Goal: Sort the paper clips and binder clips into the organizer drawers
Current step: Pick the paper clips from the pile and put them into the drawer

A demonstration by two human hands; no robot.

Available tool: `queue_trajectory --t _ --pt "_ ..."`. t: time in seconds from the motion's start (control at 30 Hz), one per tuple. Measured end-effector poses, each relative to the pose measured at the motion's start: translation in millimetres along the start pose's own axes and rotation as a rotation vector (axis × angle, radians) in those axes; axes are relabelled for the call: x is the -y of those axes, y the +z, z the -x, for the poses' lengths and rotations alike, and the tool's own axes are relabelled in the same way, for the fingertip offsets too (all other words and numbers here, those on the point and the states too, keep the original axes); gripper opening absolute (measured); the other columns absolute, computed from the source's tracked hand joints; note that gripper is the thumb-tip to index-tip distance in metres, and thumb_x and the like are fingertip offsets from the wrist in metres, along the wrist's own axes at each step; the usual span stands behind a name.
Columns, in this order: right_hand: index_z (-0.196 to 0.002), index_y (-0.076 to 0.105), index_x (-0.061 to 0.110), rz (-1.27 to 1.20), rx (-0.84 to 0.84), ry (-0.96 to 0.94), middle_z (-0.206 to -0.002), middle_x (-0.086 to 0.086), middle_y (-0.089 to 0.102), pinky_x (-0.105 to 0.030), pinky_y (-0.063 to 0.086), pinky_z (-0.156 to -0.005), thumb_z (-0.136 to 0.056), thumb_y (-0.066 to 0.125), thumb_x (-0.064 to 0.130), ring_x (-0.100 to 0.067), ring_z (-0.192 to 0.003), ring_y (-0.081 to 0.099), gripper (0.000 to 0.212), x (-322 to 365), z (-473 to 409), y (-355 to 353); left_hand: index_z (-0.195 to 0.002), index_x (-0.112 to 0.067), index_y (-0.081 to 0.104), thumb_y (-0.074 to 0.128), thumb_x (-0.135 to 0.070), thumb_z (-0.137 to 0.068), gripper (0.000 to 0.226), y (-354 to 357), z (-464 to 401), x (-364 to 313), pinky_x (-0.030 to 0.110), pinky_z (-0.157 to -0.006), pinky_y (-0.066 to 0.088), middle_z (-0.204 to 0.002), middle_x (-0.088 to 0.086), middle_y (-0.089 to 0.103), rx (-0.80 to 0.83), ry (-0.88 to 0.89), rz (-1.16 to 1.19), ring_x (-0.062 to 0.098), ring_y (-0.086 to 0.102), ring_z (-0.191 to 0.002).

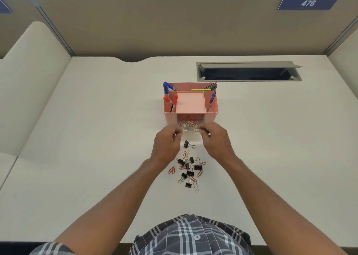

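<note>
Both hands grip a clear drawer pulled partway out of the front of the pink organizer on the white desk. The left hand pinches the drawer's left front corner with closed fingers, and the right hand pinches the right corner the same way. Paper clips fill the drawer. Just in front of the hands, black binder clips and loose paper clips lie mixed together on the desk.

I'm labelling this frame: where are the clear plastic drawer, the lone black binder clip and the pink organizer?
Clear plastic drawer (188,124), head view: bottom.
Lone black binder clip (186,144), head view: body.
Pink organizer (190,102), head view: top tray.
</note>
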State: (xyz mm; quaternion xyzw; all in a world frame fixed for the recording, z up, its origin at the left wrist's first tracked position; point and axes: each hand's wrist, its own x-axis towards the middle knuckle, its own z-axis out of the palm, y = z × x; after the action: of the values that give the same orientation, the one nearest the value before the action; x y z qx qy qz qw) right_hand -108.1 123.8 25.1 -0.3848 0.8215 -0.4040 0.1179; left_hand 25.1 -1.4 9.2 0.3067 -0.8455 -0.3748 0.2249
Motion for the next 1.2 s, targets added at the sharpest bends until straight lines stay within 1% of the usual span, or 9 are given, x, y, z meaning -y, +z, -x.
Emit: queue_trajectory --t 0.2,0.33,0.47,0.53,0.63,0.73,0.83,0.97,1.2 --pt "-0.092 0.071 0.011 0.051 -0.024 -0.004 -0.089 -0.002 0.069 -0.038 0.052 -0.076 -0.092 0.052 0.005 -0.019 -0.084 0.060 0.020 12.9 -30.4 0.8 -0.088 -0.016 0.065 0.059 -0.005 -0.088 0.013 4.1 -34.7 -15.6 0.032 -0.068 0.053 -0.083 -0.005 0.065 -0.031 0.012 -0.055 0.012 0.058 -0.076" --pt "-0.103 0.073 0.009 0.038 -0.039 -0.014 -0.096 -0.005 0.073 -0.033 0.053 -0.079 -0.093 0.054 0.005 -0.019 -0.088 0.063 0.022 16.8 -32.8 1.2 -0.092 -0.014 0.067 0.057 -0.004 -0.090 0.014 4.2 -35.3 -18.1 0.030 -0.070 0.053 -0.086 -0.004 0.066 -0.057 0.051 -0.017 0.011 0.058 -0.078" --pt "-0.099 0.073 0.012 -0.008 -0.061 -0.068 -0.092 0.001 0.071 -0.022 0.050 -0.075 -0.092 0.056 0.007 -0.012 -0.085 0.062 0.018 13.5 -12.8 -1.4 -0.094 -0.014 0.064 0.058 -0.004 -0.089 0.013 3.7 -10.1 -5.5 0.027 -0.069 0.050 -0.087 -0.005 0.064 -0.096 0.097 -0.007 0.010 0.057 -0.077" --pt "-0.099 0.073 0.014 0.020 0.037 -0.003 -0.093 0.002 0.071 -0.025 0.050 -0.077 -0.093 0.057 0.011 -0.012 -0.085 0.062 0.018 3.8 1.5 1.6 -0.099 -0.015 0.065 0.060 -0.010 -0.090 0.011 7.5 8.6 6.4 0.029 -0.072 0.051 -0.092 -0.003 0.064 -0.020 0.035 -0.043 0.012 0.057 -0.080" --pt "-0.110 0.071 0.018 0.190 0.306 0.152 -0.103 0.000 0.070 -0.033 0.050 -0.085 -0.094 0.059 0.023 -0.018 -0.094 0.062 0.021 -13.1 18.1 11.6 -0.115 -0.017 0.064 0.062 -0.025 -0.092 0.025 14.3 31.6 23.0 0.031 -0.083 0.049 -0.105 -0.001 0.061 0.217 -0.066 -0.157 0.016 0.057 -0.095" --pt "-0.122 0.065 0.020 0.269 0.448 0.170 -0.112 -0.004 0.062 -0.034 0.048 -0.088 -0.093 0.060 0.028 -0.022 -0.104 0.059 0.031 -21.4 34.6 24.9 -0.121 -0.019 0.060 0.064 -0.028 -0.088 0.034 16.9 45.3 29.9 0.024 -0.087 0.041 -0.111 -0.002 0.056 0.344 -0.074 -0.208 0.015 0.052 -0.106" --pt "-0.120 0.065 0.019 0.311 0.440 0.108 -0.113 -0.005 0.055 -0.033 0.046 -0.086 -0.094 0.058 0.024 -0.023 -0.107 0.053 0.027 -27.0 48.2 37.6 -0.120 -0.020 0.060 0.066 -0.022 -0.083 0.038 15.2 52.2 31.3 0.017 -0.085 0.034 -0.111 -0.004 0.051 0.405 -0.046 -0.249 0.012 0.047 -0.107" --pt "-0.108 0.065 0.018 0.302 0.402 0.088 -0.108 -0.001 0.055 -0.030 0.045 -0.086 -0.092 0.060 0.022 -0.020 -0.104 0.053 0.017 -29.0 50.0 40.3 -0.111 -0.019 0.065 0.062 -0.012 -0.083 0.029 12.6 52.0 35.1 0.018 -0.078 0.034 -0.106 -0.002 0.050 0.403 0.025 -0.314 0.016 0.048 -0.103" --pt "-0.106 0.065 0.015 0.280 0.356 0.137 -0.108 -0.003 0.057 -0.031 0.045 -0.086 -0.092 0.057 0.024 -0.021 -0.101 0.055 0.019 -33.3 38.9 25.0 -0.104 -0.018 0.062 0.060 -0.017 -0.090 0.014 10.0 48.6 41.8 0.023 -0.087 0.041 -0.105 -0.003 0.054 0.386 0.057 -0.294 0.015 0.048 -0.103"
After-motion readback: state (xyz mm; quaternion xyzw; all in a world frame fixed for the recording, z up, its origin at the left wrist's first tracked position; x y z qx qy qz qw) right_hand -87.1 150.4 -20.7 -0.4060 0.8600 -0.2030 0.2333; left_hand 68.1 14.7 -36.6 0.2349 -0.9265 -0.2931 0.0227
